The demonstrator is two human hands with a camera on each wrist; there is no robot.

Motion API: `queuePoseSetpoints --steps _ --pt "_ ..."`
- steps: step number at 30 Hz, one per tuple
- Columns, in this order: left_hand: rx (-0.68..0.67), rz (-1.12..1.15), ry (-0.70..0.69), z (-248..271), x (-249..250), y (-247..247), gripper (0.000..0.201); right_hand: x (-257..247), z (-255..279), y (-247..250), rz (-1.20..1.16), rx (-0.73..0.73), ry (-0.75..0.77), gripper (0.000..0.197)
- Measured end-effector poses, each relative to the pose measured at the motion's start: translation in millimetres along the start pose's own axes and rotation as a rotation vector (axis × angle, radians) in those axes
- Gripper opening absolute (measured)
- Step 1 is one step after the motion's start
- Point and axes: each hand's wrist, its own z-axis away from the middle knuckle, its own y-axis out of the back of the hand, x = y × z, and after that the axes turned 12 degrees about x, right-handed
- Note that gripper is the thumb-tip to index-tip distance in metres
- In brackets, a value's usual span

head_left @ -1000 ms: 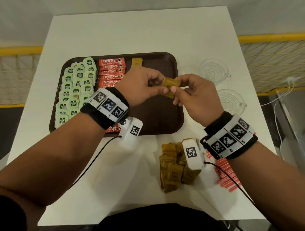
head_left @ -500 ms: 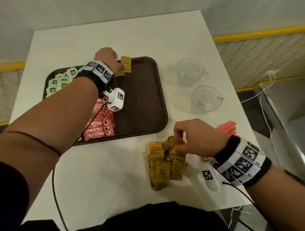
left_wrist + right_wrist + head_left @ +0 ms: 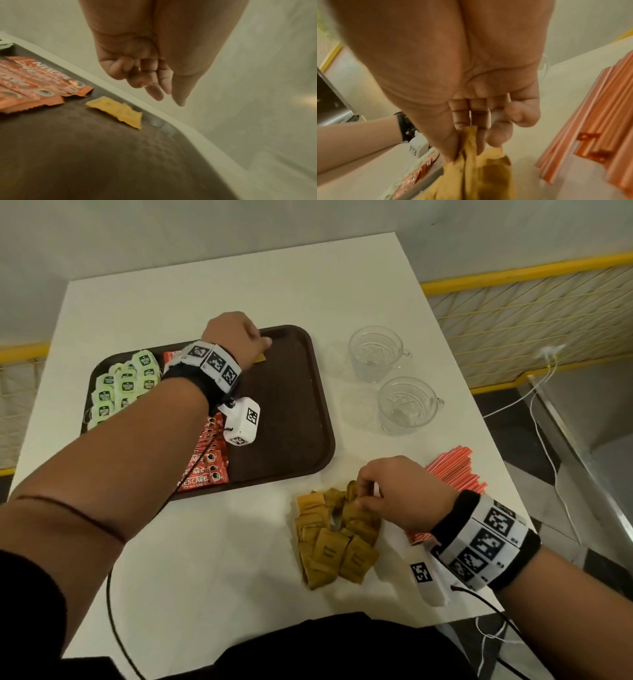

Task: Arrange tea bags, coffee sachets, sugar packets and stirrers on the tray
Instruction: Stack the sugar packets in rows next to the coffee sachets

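Brown sugar packet pinched in right hand; left hand loose, empty above tray.

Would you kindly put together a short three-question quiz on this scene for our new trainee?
1. True or false: the stirrers are on the tray.
2. What does the right hand pinch? A) a coffee sachet B) a sugar packet C) a stirrer
3. Fill in: the left hand hangs above the sugar packets on the tray, holding ____.

Key: 1. False, they lie on the table right of the sugar pile. 2. B, a brown packet from the pile. 3. Nothing.
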Motion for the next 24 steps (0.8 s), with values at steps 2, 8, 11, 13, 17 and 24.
queuePoseSetpoints --steps 2,8,11,13,17,24 --pt "-0.04 0.1 -0.107 32 15 11 0.027 0 -1 2 -0.087 0.06 0.008 0.009" --pt "-0.471 0.112 -0.462 138 40 33 0.025 -2 -7 5 -0.254 0.279 0.007 0.008" --pt "-0.655 0.023 -0.603 181 40 30 0.032 -1 -7 4 -0.298 0.355 -0.026 0.008" --pt "-0.691 -0.09 -0.667 204 40 23 0.042 -1 -8 4 -0.315 0.383 -0.041 0.008" --pt "-0.677 -0.173 -0.75 229 36 13 0.041 0 -10 3 -0.297 0.403 -0.03 0.005" --pt "-0.648 0.031 -0.682 221 29 18 0.011 -3 -14 2 -0.354 0.388 -0.012 0.027"
